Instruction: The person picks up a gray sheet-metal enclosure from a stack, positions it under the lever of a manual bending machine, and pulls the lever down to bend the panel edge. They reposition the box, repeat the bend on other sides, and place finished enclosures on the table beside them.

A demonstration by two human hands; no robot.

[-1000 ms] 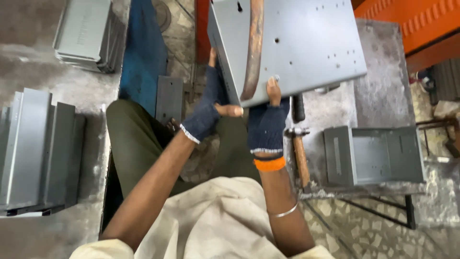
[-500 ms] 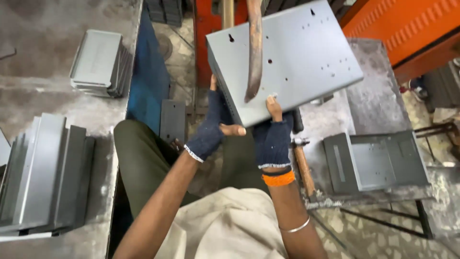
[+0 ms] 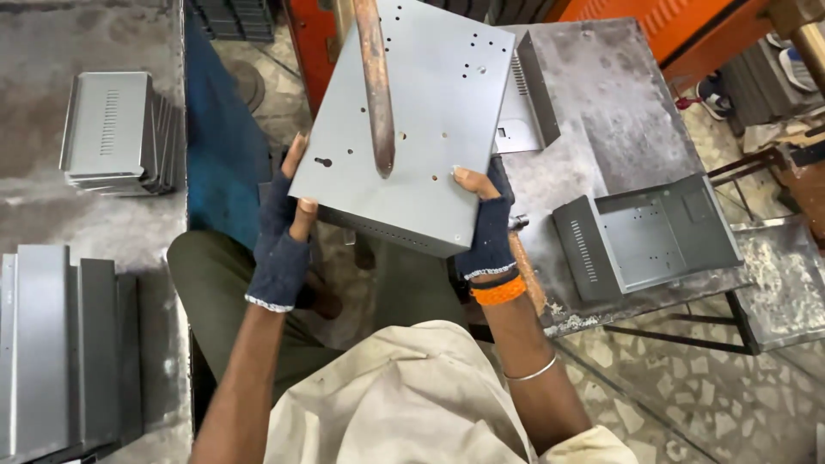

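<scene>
Both hands are on one grey sheet-metal panel (image 3: 421, 112), a flat piece with bent edges and a scatter of small punched holes, held up and tilted in front of the person's chest. The left hand (image 3: 284, 236), in a dark fingerless glove, grips the panel's lower left corner, fingers curled round the edge with the thumb on top. The right hand (image 3: 485, 228), in a matching glove with one orange band at the wrist and one thin metal bangle further up the forearm, clamps the lower right edge, thumb pressed on the top face. One copper-coloured rod (image 3: 376, 86) comes down from above, and its rounded tip sits over the middle of the panel; whether it touches the metal I cannot tell.

To the right stands one steel table (image 3: 619, 112), worn and stained. On it lies one open grey box shell (image 3: 644, 236) with a slotted side wall, and one more grey piece (image 3: 528, 86) peeks out from behind the held panel. On the left, on the concrete ledge (image 3: 51, 215), are two stacks of grey panels: one nested stack (image 3: 116, 129) further off with a slotted top, and one row standing on edge (image 3: 60, 344) near the person's left elbow
</scene>
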